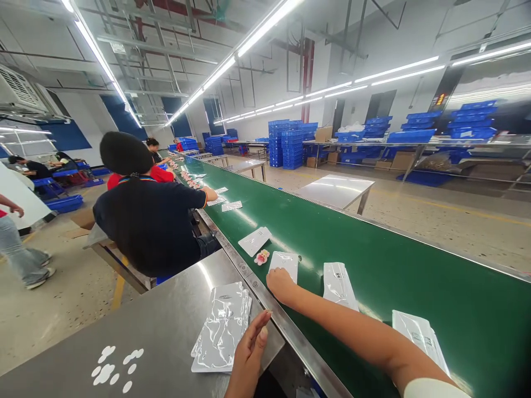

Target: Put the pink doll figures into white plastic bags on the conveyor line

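My right hand (281, 286) reaches across onto the green conveyor belt, its fingers curled at the near edge of a glossy white packet (287, 262). Its fingertips are partly hidden. My left hand (249, 354) is held open beside a stack of shiny white packets (219, 331) on the metal table, its fingers stretched out and slightly apart. Just beyond my right hand lies a small pink and yellow character piece (261, 257). Another white packet (254, 241) lies past it. Nearer, a packet (339, 284) and a small pile of packets (418, 337) rest on the belt.
White oval pieces (107, 373) lie on the metal table (166, 326) at left. The belt's metal edge (286, 326) runs between table and belt (373, 260). A co-worker in a dark shirt (149, 221) sits ahead, reaching over the belt. Blue crates (286, 143) are stacked far back.
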The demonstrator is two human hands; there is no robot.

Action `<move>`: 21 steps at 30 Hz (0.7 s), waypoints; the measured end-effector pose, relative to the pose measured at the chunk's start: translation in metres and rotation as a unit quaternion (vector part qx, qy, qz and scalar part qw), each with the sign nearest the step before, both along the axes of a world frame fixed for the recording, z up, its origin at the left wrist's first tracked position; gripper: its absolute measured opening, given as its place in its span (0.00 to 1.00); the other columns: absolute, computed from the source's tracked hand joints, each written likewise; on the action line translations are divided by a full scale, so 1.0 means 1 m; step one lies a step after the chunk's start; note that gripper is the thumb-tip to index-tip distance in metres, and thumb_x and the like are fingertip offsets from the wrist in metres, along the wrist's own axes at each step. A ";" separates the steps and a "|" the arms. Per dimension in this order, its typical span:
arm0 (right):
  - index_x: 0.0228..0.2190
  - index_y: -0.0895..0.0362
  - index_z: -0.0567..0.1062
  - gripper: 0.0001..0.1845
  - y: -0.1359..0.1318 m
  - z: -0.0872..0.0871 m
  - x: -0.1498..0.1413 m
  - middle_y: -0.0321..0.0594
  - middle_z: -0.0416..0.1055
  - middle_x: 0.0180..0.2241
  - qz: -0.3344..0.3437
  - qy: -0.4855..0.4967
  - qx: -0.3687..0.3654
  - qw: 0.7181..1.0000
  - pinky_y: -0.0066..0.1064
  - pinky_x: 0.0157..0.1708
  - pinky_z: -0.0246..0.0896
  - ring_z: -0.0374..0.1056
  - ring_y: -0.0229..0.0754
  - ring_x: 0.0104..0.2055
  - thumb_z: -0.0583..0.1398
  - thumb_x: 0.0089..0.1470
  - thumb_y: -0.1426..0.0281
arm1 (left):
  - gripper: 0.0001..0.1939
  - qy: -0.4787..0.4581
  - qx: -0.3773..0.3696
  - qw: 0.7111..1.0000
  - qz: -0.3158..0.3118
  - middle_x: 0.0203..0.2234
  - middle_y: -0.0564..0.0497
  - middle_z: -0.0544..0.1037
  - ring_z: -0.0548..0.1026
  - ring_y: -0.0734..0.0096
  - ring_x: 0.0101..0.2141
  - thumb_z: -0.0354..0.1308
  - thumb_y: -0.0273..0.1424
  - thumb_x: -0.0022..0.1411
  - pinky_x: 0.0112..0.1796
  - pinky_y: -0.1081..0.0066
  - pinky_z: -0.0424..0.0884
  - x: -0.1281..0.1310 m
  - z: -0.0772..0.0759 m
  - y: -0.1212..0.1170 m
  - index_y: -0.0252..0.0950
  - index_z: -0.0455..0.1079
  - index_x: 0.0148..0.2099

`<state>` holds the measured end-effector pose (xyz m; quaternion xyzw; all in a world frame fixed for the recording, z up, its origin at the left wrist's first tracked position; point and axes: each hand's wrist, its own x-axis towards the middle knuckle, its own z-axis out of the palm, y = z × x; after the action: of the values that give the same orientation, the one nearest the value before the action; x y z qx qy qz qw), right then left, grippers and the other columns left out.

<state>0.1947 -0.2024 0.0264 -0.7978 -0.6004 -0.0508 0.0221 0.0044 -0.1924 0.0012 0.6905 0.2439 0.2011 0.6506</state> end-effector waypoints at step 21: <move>0.51 0.58 0.66 0.20 -0.021 0.058 0.041 0.44 0.67 0.48 0.167 0.177 0.007 0.970 0.29 0.45 0.58 0.64 0.41 0.47 0.55 0.56 0.67 | 0.29 0.027 -0.212 0.976 -0.034 0.34 0.44 0.78 0.74 0.56 0.39 0.63 0.49 0.43 0.42 0.61 0.67 0.010 -0.002 -0.005 0.33 0.72 0.43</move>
<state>0.2354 -0.2238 0.0844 -0.6826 -0.7110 0.0911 0.1419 0.0140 -0.1972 -0.0009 0.5497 0.2750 0.1040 0.7819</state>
